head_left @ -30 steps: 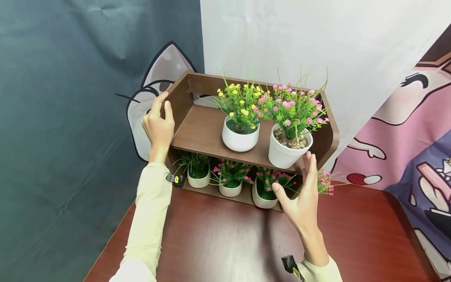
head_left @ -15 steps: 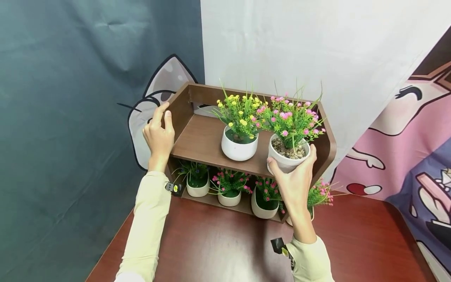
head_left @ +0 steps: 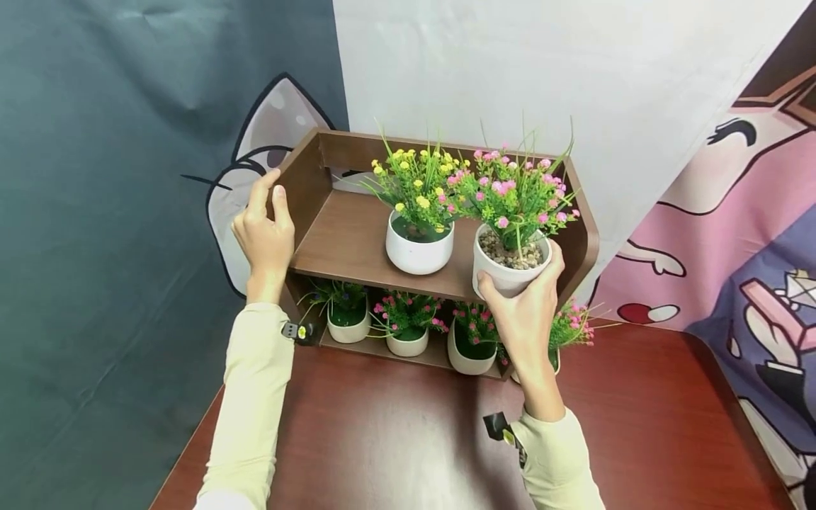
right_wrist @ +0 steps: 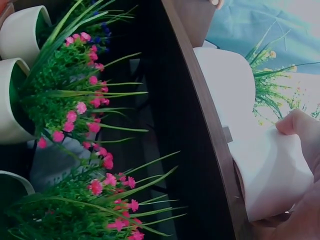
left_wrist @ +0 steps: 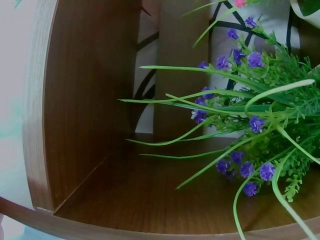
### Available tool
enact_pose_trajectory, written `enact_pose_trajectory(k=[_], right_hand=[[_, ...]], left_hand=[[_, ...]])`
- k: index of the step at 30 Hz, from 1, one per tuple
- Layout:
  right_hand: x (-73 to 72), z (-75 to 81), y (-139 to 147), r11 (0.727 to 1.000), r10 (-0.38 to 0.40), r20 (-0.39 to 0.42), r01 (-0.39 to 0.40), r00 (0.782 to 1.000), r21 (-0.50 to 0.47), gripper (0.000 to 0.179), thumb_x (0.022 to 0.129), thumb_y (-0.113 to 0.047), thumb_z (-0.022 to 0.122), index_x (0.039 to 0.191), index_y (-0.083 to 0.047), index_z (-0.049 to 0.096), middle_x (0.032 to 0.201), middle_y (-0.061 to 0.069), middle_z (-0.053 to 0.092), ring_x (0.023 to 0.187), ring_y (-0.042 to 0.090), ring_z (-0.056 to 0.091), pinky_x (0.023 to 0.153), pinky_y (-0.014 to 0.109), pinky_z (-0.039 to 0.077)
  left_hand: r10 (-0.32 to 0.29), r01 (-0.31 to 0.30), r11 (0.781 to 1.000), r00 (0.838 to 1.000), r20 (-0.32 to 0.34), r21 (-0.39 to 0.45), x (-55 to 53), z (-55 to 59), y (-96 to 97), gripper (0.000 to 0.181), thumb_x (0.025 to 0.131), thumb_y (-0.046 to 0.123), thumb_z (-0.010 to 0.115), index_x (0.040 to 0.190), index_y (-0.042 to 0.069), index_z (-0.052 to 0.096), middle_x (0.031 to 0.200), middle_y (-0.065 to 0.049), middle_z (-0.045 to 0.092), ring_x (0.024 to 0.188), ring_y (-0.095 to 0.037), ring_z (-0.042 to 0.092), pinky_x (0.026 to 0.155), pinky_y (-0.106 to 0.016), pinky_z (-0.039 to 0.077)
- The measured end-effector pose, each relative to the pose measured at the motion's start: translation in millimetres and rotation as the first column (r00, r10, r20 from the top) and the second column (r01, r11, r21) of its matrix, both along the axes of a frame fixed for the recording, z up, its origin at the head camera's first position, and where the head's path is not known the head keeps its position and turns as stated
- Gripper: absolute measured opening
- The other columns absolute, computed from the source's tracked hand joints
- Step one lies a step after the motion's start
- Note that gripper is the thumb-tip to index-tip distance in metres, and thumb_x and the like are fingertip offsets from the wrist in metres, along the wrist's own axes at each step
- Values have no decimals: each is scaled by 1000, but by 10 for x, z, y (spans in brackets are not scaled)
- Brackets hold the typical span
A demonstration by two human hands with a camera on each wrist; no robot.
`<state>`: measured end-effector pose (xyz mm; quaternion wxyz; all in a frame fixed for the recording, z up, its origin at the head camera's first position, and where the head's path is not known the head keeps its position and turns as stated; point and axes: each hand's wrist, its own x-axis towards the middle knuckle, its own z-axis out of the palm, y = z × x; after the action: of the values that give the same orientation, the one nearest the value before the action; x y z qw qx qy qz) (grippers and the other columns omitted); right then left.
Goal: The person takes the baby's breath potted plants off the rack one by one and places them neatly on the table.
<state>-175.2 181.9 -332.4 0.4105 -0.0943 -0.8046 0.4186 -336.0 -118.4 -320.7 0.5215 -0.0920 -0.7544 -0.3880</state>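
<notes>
Plainly the right hand (head_left: pixel 528 308) grips the pink-flowered pot (head_left: pixel 513 280) at the right of the upper shelf (head_left: pixel 347 237), the left hand (head_left: pixel 264 234) loose beside its left panel (head_left: pixel 308 185), a yellow wrist label (head_left: pixel 302 331) illegible

Upper shelf (head_left: pixel 347 219): broad passage on the left, between the left panel (head_left: pixel 307 177) and the yellow-flowered pot (head_left: pixel 419 253), with open entry from above and from the near side. The left hand (head_left: pixel 263 230) stands beside that panel. The gap between the yellow-flowered pot and the pink-flowered pot (head_left: pixel 510 278) is narrow, overhung by foliage. The right hand (head_left: pixel 528 308), fingers round the latter, obstructs the room toward the right panel (head_left: pixel 581 237). A back rail (head_left: pixel 357 149) bounds the far side. Lower shelf (left_wrist: pixel 115 200): three potted plants leave slim gaps; leaves of the purple-flowered plant (left_wrist: pixel 256 124) intrude into the left corner. The near surface (head_left: pixel 395 425) offers an open approach.
</notes>
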Motion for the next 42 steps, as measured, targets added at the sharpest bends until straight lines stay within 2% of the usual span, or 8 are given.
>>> enact_pose_trajectory(k=[9,14,23,29,35,39,42], right_hand=[[84,-12,-14,1000,10,-9,-10,1000,12,88,58,-31,74,130,-20,24,121,-2,41,103,16,44,82,39,34],[107,-11,-6,1000,18,-19,-18,1000,17,89,57,-30,76,129,-18,25,120,-1,42,103,16,44,83,38,33],[258,33,-11,1000,-6,10,6,1000,22,91,53,-28,78,127,-20,25,121,0,41,107,14,41,87,35,31],[422,23,-37,1000,-6,56,5,998,9,95,50,-27,79,126,-14,24,119,8,42,105,19,42,85,38,32],[600,-16,-42,1000,-16,71,16,997,3,97,46,-22,81,125,-16,25,116,10,44,102,22,45,82,36,34],[724,-104,-40,1000,-19,86,20,996,-16,96,44,-19,82,123,-14,28,111,11,47,100,20,46,81,32,33],[813,-217,-15,1000,-18,116,15,993,27,88,45,-20,81,120,-6,37,110,11,49,100,21,45,82,35,30]], left_hand=[[3,-3,1000,1000,11,-9,25,-16,-14,25,87,28,47,107,23,61,102,10,61,51,-30,48,53,-40,34],[0,0,1000,1000,11,-10,14,9,-15,25,87,29,47,107,24,61,103,13,60,52,-29,48,54,-39,34],[1,-1,1000,1000,10,-7,-17,26,3,25,87,30,46,107,24,61,103,15,59,47,-27,42,52,-37,33],[7,-6,1000,1000,17,-16,-24,10,-26,26,87,30,46,107,24,61,103,15,59,50,-29,46,54,-38,35],[12,-11,1000,999,32,-5,-18,19,-21,26,87,31,46,107,25,61,103,16,59,48,-28,43,54,-39,34],[15,-15,1000,999,30,-10,-19,21,-11,26,87,31,46,106,24,61,102,14,60,51,-29,47,55,-39,35],[14,-14,1000,1000,28,-15,-19,18,-11,26,87,30,46,107,23,61,102,14,60,51,-29,47,54,-39,35]])
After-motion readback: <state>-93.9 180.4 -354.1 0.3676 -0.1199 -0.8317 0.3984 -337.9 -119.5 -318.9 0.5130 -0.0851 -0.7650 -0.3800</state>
